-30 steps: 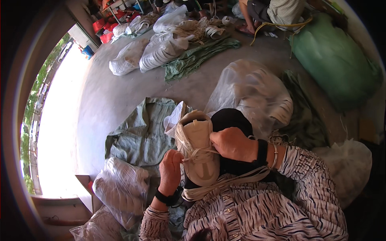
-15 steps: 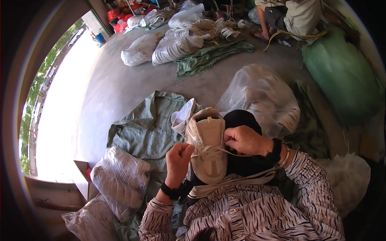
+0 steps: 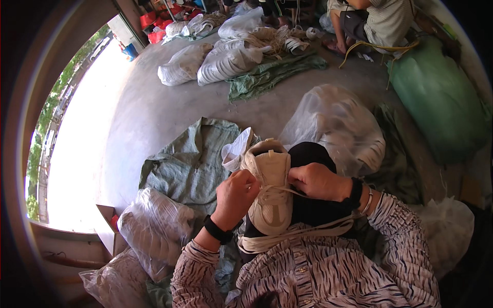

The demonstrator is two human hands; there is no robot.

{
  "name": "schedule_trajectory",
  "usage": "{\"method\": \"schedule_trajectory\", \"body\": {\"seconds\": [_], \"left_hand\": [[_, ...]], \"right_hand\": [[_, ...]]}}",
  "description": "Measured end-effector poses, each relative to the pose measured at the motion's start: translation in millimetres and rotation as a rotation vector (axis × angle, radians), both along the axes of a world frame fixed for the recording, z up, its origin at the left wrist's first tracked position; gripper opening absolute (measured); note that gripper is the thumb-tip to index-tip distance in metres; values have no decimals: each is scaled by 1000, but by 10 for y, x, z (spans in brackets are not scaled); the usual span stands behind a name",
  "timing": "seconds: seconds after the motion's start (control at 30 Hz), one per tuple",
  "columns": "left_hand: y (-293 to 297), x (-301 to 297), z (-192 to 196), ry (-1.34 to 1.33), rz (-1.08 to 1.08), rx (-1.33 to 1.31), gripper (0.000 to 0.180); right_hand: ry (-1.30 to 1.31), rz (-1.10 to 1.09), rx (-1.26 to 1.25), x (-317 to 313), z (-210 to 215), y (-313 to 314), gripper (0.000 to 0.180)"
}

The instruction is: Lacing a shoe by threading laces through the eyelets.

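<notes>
A cream white sneaker (image 3: pixel 271 190) lies on my lap, sole down, its tongue end pointing away from me. My left hand (image 3: pixel 235 197) pinches the lace on the shoe's left side. My right hand (image 3: pixel 317 180) grips the other lace end on the right side, and a lace (image 3: pixel 272 191) stretches across the shoe between them. A bundle of white laces (image 3: pixel 292 233) drapes over my knees below the shoe. A white bag corner (image 3: pixel 235 151) pokes out beyond the shoe's far end.
Clear plastic bags of goods lie at my left (image 3: pixel 154 231) and ahead right (image 3: pixel 339 128). A green sack cloth (image 3: pixel 190 164) covers the concrete floor. A big green bale (image 3: pixel 441 97) stands at right. A seated person (image 3: pixel 375 20) works at the top, by bags (image 3: pixel 226 59).
The shoe has come down from a raised, tilted position to lie flat on my lap. Both hands moved onto its laces and pull them apart sideways.
</notes>
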State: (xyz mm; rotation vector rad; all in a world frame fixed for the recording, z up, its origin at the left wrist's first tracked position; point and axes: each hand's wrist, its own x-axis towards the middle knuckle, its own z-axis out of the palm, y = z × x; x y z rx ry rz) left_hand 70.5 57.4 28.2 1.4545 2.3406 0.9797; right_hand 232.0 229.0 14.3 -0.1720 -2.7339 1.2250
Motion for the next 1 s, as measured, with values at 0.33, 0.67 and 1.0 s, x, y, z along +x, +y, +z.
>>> {"method": "schedule_trajectory", "body": {"seconds": [0.33, 0.67, 1.0], "left_hand": [[159, -286, 375, 564, -586, 114, 26], [304, -263, 329, 839, -841, -349, 18], [275, -233, 343, 126, -480, -274, 16]], "right_hand": [[345, 41, 765, -104, 147, -47, 15], [222, 363, 757, -215, 108, 28, 10], [-304, 206, 404, -436, 222, -13, 26]]}}
